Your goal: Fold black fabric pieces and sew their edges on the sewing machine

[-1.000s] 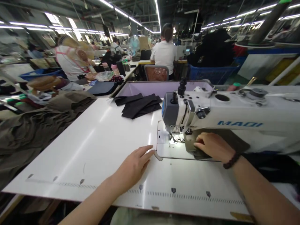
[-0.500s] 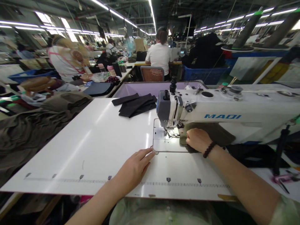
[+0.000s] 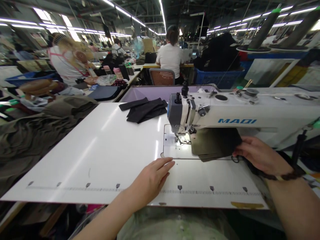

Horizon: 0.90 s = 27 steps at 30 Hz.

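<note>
Right hand point(image 3: 262, 156): it has just moved away from the edge near the needle, and now it is at the outer end of the cloth pieces. The thumb and fingers are bent close together there; whether they pinch the cloth or only touch it, I cannot tell.

Cloth pieces point(image 3: 216, 143): these dark olive pieces lie under the arm of the sewing machine point(image 3: 232, 111), to the right of the needle. Their front edges show several layers, a little shifted one from the other. Since the hand no longer covers the needle-side part, this part is now in open view.

Dark loop point(image 3: 235, 159): it sits just below the right fingertips (perhaps it is the handle of small scissors, but the view is too poor to be sure).

Left hand point(image 3: 151, 176): it rests on the white table point(image 3: 75, 156), near the front edge of the metal plate point(image 3: 172, 152). The fingers are extended and loose, and they grasp nothing. It has changed only slightly, a bit toward the right.

Black strips point(image 3: 146, 111): they remain in an overlapping pile, left of the machine head, apart from both hands.
</note>
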### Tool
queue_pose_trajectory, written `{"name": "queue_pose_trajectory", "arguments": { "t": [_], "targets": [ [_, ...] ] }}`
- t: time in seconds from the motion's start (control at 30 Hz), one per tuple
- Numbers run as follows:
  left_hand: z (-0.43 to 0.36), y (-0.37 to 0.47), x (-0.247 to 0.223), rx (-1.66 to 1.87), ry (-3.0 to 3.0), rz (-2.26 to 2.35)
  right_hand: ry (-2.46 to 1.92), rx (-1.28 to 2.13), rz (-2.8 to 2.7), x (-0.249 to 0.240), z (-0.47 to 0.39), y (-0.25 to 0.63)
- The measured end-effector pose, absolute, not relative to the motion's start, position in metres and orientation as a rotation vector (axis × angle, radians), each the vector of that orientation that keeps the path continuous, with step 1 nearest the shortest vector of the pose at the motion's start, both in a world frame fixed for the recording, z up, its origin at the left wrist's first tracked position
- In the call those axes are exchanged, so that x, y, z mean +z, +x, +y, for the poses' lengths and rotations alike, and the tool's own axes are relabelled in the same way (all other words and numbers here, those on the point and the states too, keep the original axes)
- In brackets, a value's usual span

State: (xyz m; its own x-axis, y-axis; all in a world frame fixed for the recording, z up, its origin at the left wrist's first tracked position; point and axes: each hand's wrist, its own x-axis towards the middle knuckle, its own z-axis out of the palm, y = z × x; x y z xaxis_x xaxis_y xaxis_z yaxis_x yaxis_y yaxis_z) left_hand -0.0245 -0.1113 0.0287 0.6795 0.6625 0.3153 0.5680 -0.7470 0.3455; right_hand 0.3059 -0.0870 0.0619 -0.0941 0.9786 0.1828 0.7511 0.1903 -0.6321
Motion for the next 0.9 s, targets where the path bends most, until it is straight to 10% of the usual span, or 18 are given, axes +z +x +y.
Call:
{"name": "queue_pose_trajectory", "arguments": {
  "t": [0.4,0.9],
  "targets": [
    [-0.113,0.022,0.032,0.386,2.904,0.402,-1.536,1.220,-2.230,0.067,-0.177,0.198],
    [-0.114,-0.100,0.010,0.698,2.012,1.265,-1.358,1.053,-2.148,0.020,-0.129,0.194]
  ]
}}
